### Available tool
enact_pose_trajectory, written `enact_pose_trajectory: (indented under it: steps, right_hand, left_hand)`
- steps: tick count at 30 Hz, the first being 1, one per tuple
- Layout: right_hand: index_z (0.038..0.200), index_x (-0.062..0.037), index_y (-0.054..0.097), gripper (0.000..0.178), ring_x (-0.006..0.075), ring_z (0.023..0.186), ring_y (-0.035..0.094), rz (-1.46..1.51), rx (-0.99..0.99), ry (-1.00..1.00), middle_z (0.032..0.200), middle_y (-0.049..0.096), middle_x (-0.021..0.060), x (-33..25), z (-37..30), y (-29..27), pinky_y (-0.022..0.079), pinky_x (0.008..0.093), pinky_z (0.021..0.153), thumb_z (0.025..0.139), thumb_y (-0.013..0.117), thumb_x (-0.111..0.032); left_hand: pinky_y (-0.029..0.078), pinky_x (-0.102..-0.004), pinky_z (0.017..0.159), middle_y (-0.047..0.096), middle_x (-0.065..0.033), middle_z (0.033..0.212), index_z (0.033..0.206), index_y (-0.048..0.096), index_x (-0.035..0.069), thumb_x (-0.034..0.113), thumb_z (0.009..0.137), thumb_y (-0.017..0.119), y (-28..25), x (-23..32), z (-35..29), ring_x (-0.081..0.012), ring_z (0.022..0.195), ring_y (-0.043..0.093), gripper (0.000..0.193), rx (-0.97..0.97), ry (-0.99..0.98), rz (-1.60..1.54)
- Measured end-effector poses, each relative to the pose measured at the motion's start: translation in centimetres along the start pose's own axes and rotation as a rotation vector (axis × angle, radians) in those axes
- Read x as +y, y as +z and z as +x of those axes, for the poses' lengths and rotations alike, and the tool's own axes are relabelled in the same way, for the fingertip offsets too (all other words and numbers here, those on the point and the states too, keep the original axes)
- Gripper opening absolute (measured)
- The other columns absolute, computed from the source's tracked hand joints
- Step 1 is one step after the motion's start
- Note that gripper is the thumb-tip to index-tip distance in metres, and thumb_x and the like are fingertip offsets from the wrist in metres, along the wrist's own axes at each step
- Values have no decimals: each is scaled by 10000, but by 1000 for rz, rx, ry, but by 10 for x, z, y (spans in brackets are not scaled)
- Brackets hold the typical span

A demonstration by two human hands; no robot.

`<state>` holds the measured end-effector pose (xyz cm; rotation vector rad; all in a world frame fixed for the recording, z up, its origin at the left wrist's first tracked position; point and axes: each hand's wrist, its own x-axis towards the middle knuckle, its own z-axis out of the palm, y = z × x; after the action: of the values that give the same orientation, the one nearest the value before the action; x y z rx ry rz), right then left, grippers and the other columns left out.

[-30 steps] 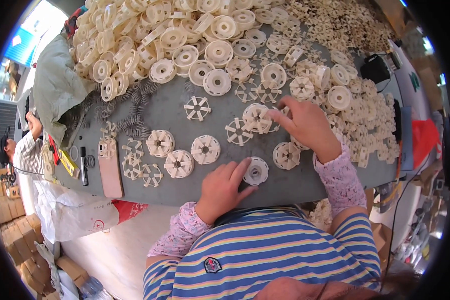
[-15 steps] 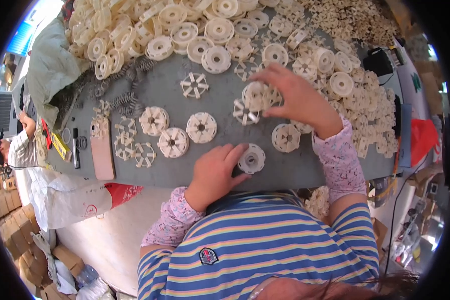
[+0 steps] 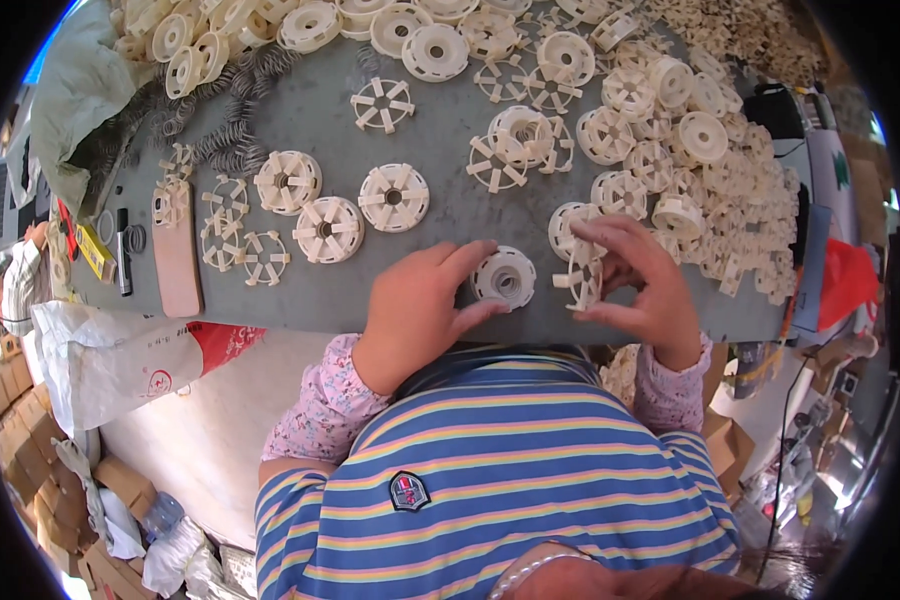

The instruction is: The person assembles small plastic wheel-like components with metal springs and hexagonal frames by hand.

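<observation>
I'm watching the left hand (image 3: 415,305) gripping a white hub (image 3: 529,286) with a coiled spring (image 3: 511,283) inside on the desk (image 3: 310,110), the right hand (image 3: 650,285) pinching a spoked ring (image 3: 578,278) on edge nearby, apparently preparing a fit that is calling for levelling the ring above the hub.

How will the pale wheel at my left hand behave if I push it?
Lying flat, the wheel would likely slide, not roll. Its hollow body suggests it's light. The grey coil in its open centre might shift if jolted.
</observation>
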<state>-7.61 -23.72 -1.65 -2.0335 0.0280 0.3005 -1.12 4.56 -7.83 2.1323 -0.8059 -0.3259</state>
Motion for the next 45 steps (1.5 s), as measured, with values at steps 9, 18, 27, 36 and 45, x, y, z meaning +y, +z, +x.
enact_pose_trajectory:
  steps: [9, 18, 27, 36, 45]
  right_hand:
    - [1413, -95, 650, 719, 146, 934, 671, 135, -5, -18, 1386, 571, 105, 24, -26, 25, 605, 273, 783, 745, 916, -129]
    - [1414, -88, 641, 659, 163, 943, 684, 83, -21, -80, 1383, 586, 123, 24, -23, 30, 616, 294, 794, 801, 882, -114]
    - [1434, -88, 628, 653, 171, 862, 683, -164, 27, -181, 1355, 609, 114, 8, -13, 40, 597, 314, 747, 839, 879, -184]
    - [1442, -70, 611, 664, 251, 923, 691, -262, 36, -256, 1330, 613, 122, 15, 2, 65, 598, 339, 786, 840, 867, -182]
    - [1401, -35, 606, 660, 336, 1033, 702, -418, 135, -344, 1331, 604, 136, 15, 6, 85, 607, 391, 819, 816, 862, -202]
  left_hand:
    - [533, -364, 656, 661, -48, 847, 1288, 716, 139, 293, 770, 904, 5, 2, 1, -234, 744, 667, 572, 18, -57, 6]
    - [532, -366, 641, 658, -42, 824, 1269, 723, 132, 298, 776, 900, 6, 1, 0, -233, 733, 671, 550, 39, -71, 29]
    - [536, -379, 672, 668, -77, 843, 1275, 721, 106, 326, 821, 874, -5, 4, 1, -260, 754, 674, 528, -13, -61, -57]
    - [551, -383, 710, 706, -112, 904, 1318, 709, 79, 292, 877, 833, -1, 6, -1, -293, 777, 684, 505, -51, -142, -93]
    - [558, -391, 770, 721, -154, 971, 1335, 710, 87, 164, 919, 778, -6, 5, 3, -320, 840, 694, 429, -115, -144, -47]
